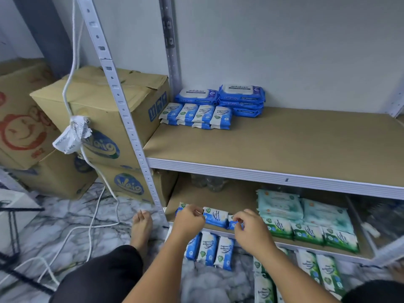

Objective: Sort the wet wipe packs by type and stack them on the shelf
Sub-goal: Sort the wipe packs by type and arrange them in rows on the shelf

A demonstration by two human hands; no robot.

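Observation:
On the lower shelf (229, 200) lie small blue-and-white wipe packs (215, 216) near its front left edge. My left hand (190, 219) curls over the leftmost pack there. My right hand (251, 230) pinches another small blue pack (232, 224) beside it. More blue packs (207, 250) lie on the floor below my hands. Green packs (308, 232) and pale teal packs (301, 208) fill the right of the lower shelf. On the upper shelf (306, 145) sit a row of small blue packs (196, 115) and stacked large blue packs (240, 99).
Cardboard boxes (98, 110) stand left of the shelf upright (129, 119). White cables (87, 226) trail over the marble floor by my bare foot (142, 226). More green packs (317, 274) lie on the floor at right.

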